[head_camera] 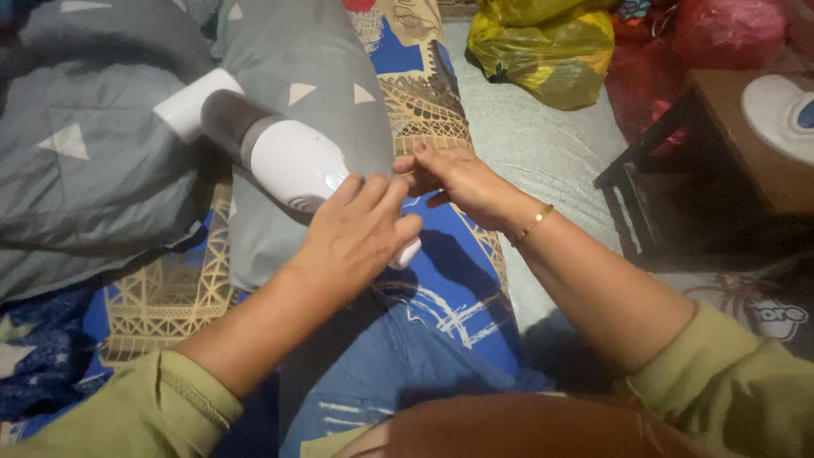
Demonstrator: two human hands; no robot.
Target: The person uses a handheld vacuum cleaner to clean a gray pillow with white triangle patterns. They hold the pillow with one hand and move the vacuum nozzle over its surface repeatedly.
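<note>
one white and grey plastic handheld device (271, 144) is seen lying on one grey triangle-patterned pillow (322, 76). its handle end is covered and grasped by the left hand (356, 233). just beside the device, the right hand (454, 178) is held loosely curled, fingertips pinched together, one gold bracelet (532, 224) worn.

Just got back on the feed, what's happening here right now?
A person seated on a patterned bedsheet has the left hand wrapped around the handle of a white and grey handheld device, its nozzle pointing up-left over a grey pillow. The right hand pinches something small beside the device; what it is cannot be made out. Yellow plastic bags lie further back.
</note>
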